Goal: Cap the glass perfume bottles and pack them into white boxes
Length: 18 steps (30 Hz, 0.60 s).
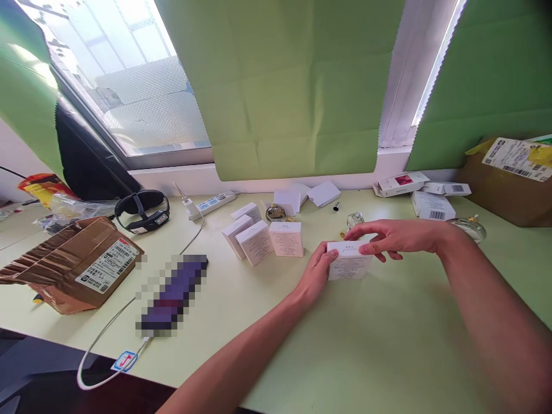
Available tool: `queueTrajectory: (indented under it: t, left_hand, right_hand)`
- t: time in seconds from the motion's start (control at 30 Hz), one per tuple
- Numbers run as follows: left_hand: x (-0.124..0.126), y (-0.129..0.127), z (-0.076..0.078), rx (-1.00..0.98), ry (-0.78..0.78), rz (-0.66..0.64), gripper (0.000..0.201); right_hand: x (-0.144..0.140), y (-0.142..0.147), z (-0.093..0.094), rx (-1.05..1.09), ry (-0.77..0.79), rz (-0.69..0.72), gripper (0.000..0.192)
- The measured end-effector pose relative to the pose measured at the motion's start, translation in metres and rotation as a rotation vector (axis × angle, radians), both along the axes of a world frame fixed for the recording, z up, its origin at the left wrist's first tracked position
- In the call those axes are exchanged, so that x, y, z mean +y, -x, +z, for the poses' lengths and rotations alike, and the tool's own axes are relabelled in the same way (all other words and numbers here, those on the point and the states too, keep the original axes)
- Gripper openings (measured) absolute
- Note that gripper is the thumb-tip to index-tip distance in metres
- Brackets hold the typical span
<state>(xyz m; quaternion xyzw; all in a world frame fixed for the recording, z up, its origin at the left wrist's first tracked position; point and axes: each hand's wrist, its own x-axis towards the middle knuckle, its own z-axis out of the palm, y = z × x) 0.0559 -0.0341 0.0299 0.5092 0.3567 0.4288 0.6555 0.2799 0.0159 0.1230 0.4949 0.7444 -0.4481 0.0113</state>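
Both hands met on a small white box near the middle of the pale green bench. The left hand braced its left side, fingers closed against the carton. The right hand lay over the top, fingers pressed flat on the lid. A row of similar boxes stood just to the left, a glass bottle behind. Holding it well, I judged, meant light pressure, so the thin card would not dent.
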Motion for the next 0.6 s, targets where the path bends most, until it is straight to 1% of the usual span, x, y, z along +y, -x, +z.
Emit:
queueTrajectory:
  t: [0.23, 0.33, 0.43, 0.5, 0.6]
  left_hand:
    - [-0.001, -0.001, 0.004, -0.022, 0.016, 0.002, 0.025]
    - [0.0, 0.001, 0.005, 0.023, -0.023, 0.019, 0.026]
    - [0.002, 0.003, 0.004, 0.077, -0.08, 0.041, 0.027]
    - [0.003, 0.004, 0.001, 0.102, -0.095, 0.058, 0.029]
    - [0.006, 0.006, -0.005, 0.114, -0.095, 0.078, 0.032]
  right_hand:
    - [0.002, -0.002, 0.0, -0.016, -0.035, 0.02, 0.073]
    - [-0.001, -0.001, 0.002, -0.05, -0.149, 0.012, 0.069]
    - [-0.007, 0.009, 0.006, -0.104, -0.265, 0.02, 0.065]
    - [-0.01, 0.018, 0.007, -0.125, -0.296, 0.051, 0.059]
    - [-0.01, 0.028, 0.003, -0.113, -0.339, 0.086, 0.041]
